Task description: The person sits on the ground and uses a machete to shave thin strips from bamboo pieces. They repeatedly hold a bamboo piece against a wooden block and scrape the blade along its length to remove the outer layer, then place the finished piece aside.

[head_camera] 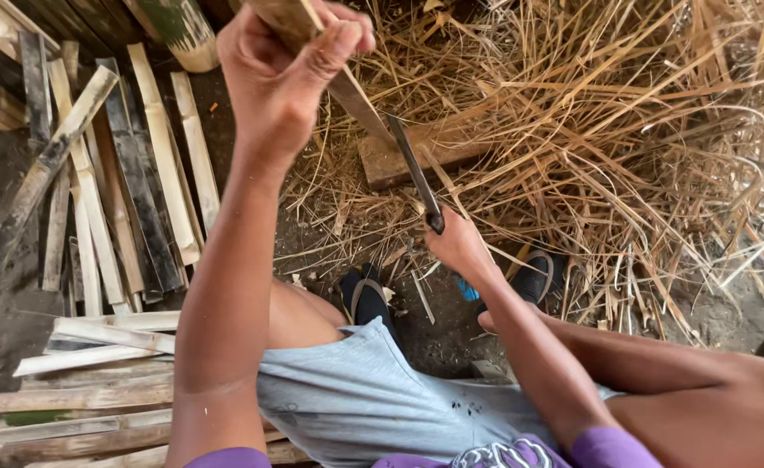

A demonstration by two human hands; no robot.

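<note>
Bare earth is littered with split slats (pixel 96 217) and shavings (pixel 590 130). Far up, a bamboo strip (pixel 347 91) is gripped by the left hand (pixel 282 69); a knife (pixel 417 173) is clenched in the right hand (pixel 458 244). Fingers could be cut if the blade slips.

This is a rough outdoor or open-shed workshop where bamboo gets split by hand. The floor (pixel 1 286) is bare packed dirt. At nine o'clock lie split bamboo slats (pixel 139 182), some pale, some weathered dark, with more stacked at seven o'clock (pixel 87 390). From twelve to three o'clock a deep heap of thin dry shavings (pixel 624 139) covers the ground. A wooden block (pixel 417 156) sits at its edge near twelve o'clock as a chopping rest. A cut bamboo pole end (pixel 183 35) stands at eleven o'clock.
</note>
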